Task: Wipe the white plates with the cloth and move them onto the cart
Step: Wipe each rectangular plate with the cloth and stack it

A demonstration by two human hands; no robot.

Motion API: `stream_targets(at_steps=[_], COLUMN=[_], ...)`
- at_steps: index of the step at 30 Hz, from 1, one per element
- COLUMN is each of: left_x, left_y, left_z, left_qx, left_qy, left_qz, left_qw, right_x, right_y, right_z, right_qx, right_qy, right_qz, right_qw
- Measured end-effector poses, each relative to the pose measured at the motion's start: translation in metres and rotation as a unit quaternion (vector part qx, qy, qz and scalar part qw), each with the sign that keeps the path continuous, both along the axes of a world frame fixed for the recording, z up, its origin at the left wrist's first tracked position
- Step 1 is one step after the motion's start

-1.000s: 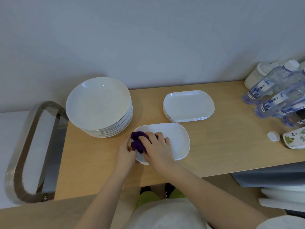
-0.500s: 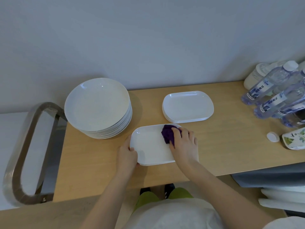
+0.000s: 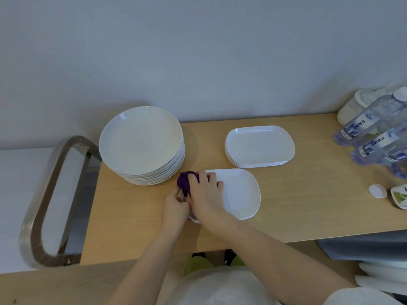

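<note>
Two hands on rounded-rectangular glossy plate (image 3: 240, 192) – right hand (image 3: 203, 199) presses bunched purple cloth (image 3: 186, 181); left hand (image 3: 175, 205) grips rim.

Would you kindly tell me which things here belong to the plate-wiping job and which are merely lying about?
Job:
- purple cloth under the right hand
- white rectangular plate, its edge held by the left hand
- stack of white rectangular plates
- stack of round white plates
- metal cart handle

Lying about:
- clear plastic water bottles
- white bottle cap
</note>
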State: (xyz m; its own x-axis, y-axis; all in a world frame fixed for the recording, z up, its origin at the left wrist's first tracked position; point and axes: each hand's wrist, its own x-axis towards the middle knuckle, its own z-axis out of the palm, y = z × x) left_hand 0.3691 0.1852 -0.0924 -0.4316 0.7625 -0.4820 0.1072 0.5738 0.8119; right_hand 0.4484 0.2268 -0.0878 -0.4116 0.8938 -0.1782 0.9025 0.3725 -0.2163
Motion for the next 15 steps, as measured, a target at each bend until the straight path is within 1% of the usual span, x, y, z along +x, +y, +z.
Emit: stream_targets(at_steps=[5,8,12,15], left_x=[-0.001,-0.001,0.000,0.001], left_y=[-0.003,-0.006,-0.007,-0.006], left_z=[-0.002,0.000,0.004,0.004], left_qx=[-0.008,-0.004,0.000,-0.001], left_qy=[-0.022,-0.039,-0.060,-0.069], left_qz=[0.013,0.016,0.024,0.029], left_qw=[1.000,0.999,0.998,0.997], right_x=[0.022,0.044,0.094,0.112], right_y=[0.016,0.022,0.026,0.029], right_z=[-0.002,0.001,0.004,0.007], right_qx=[0.024,0.025,0.054,0.060], right_qy=[-0.002,-0.007,-0.051,-0.071], right_qz=[0.036,-0.012,-0.110,-0.132], right_qw=[0.999,1.000,0.991,0.987])
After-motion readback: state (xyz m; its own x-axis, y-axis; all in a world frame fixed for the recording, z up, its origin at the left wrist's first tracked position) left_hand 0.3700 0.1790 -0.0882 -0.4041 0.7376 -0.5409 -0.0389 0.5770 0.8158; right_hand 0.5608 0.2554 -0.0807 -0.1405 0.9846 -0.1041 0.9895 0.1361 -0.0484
